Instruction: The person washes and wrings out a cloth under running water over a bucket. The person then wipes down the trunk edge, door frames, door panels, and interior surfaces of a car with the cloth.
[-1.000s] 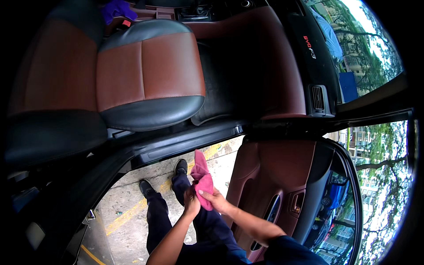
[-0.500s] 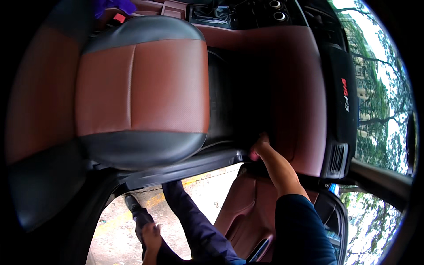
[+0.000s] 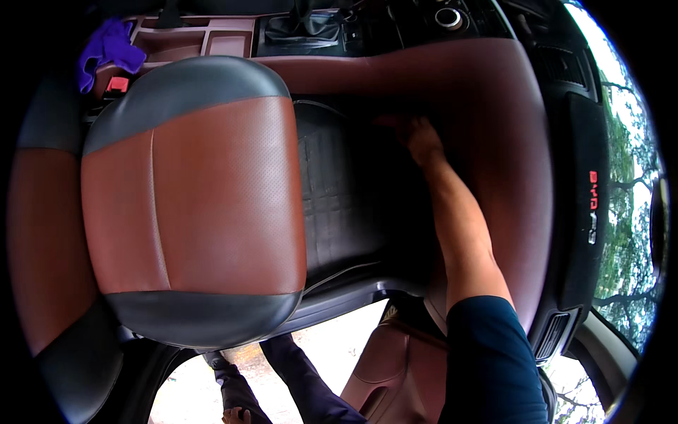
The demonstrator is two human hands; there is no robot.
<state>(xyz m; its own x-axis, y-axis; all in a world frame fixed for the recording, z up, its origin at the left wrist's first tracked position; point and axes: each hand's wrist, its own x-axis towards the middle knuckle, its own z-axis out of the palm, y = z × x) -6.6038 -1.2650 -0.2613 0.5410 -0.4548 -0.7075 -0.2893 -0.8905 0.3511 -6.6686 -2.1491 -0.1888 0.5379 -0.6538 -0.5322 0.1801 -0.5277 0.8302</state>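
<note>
My right hand point(image 3: 424, 141) reaches deep into the dark footwell of a car, in front of a brown and black seat point(image 3: 226, 191). Its fingers are curled and closed, with a dim reddish patch beside them; shadow hides what they hold. Beneath the hand and to its left lies a black floor mat point(image 3: 332, 198) with a grid pattern. At the lower edge, partly cut off, my left hand point(image 3: 236, 415) rests by my dark trouser leg, its fingers loosely apart and nothing visible in them.
A purple cloth point(image 3: 109, 49) lies by the red buckle socket point(image 3: 118, 85) at the far left. The gear lever point(image 3: 302, 28) stands on the centre console. Below are the door sill point(image 3: 339, 304) and open door point(image 3: 395, 367); the brown dashboard point(image 3: 515, 177) curves along the right.
My right hand has moved farther into the footwell, away from the door sill. The view has shifted, bringing the purple cloth and more of the mat into sight. My left hand now sits lower.
</note>
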